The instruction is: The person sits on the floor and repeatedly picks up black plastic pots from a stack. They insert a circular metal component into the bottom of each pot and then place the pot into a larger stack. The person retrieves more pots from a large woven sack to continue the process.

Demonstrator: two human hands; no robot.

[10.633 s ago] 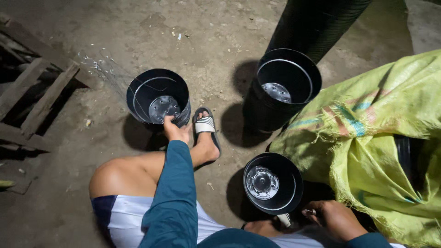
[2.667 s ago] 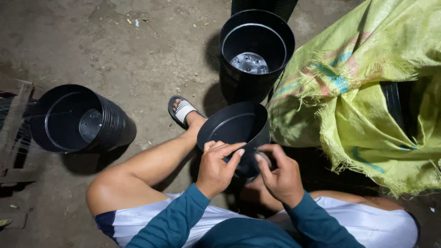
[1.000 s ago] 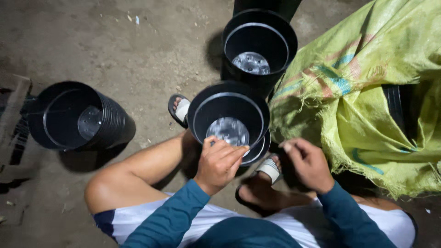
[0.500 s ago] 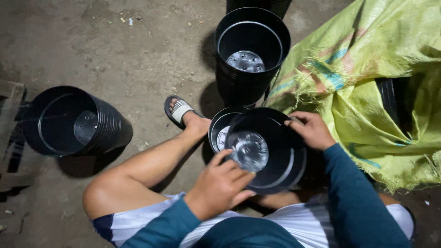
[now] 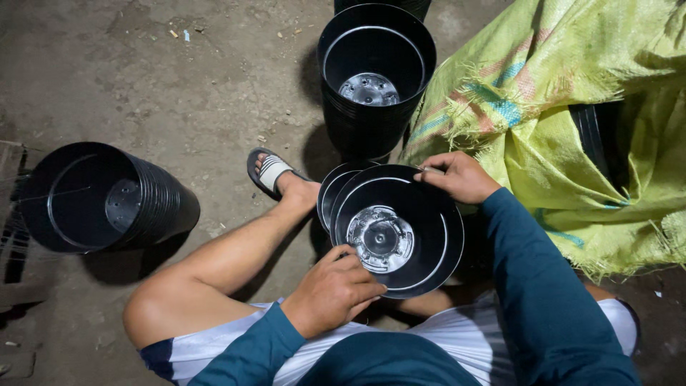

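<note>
Both hands are clamped on a black plastic pot [image 5: 400, 229] held over the lap, its mouth facing up; the left hand [image 5: 332, 289] grips the rim at seven o'clock, fingers curled over the edge; the right hand [image 5: 457, 175] pinches the rim at one o'clock. A second pot [image 5: 330, 189] peeks out just behind it at ten o'clock. A stack of pots [image 5: 375, 71] stands upright at twelve o'clock; another stack [image 5: 107, 196] lies tilted on the dirt ground [image 5: 143, 78] at nine o'clock; a yellow-green woven sack [image 5: 543, 93] slumps at two o'clock, touching the upright stack; a sandalled foot [image 5: 275, 175] rests beside the held pot.
</note>
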